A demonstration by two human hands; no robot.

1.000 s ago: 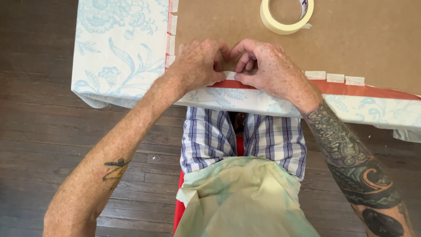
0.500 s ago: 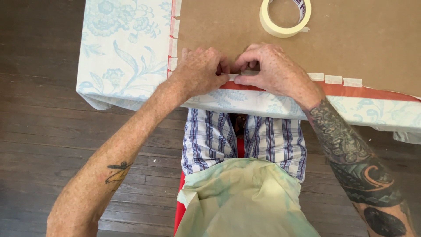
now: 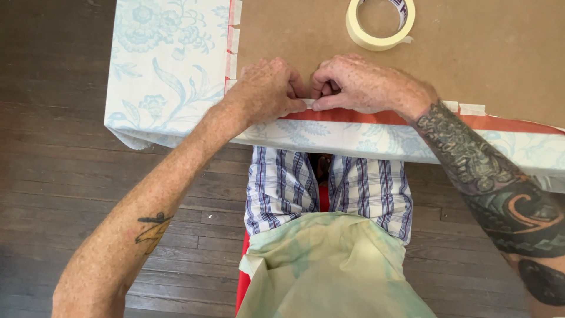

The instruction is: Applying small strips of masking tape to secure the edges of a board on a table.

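A brown board (image 3: 471, 53) lies flat with pale blue floral fabric (image 3: 170, 65) folded over its left and near edges. A red fabric border (image 3: 376, 118) runs along the near fold. My left hand (image 3: 268, 88) and my right hand (image 3: 359, 85) meet at the near edge, fingertips pressing a small strip of cream masking tape (image 3: 309, 105) onto the fabric border and board. Short tape pieces (image 3: 471, 109) hold the fold further right, and more tape pieces (image 3: 233, 38) run up the left edge. A roll of masking tape (image 3: 379, 20) rests on the board just beyond my hands.
Dark wooden floorboards (image 3: 59, 176) lie under and to the left of the board. My plaid shorts (image 3: 329, 188) and pale green shirt (image 3: 329, 271) fill the lower middle, with a red seat (image 3: 242, 277) showing at the side.
The view has shifted slightly, so the board sits a little further right. Both hands stay together at the near edge, fingers still pressing the same spot.
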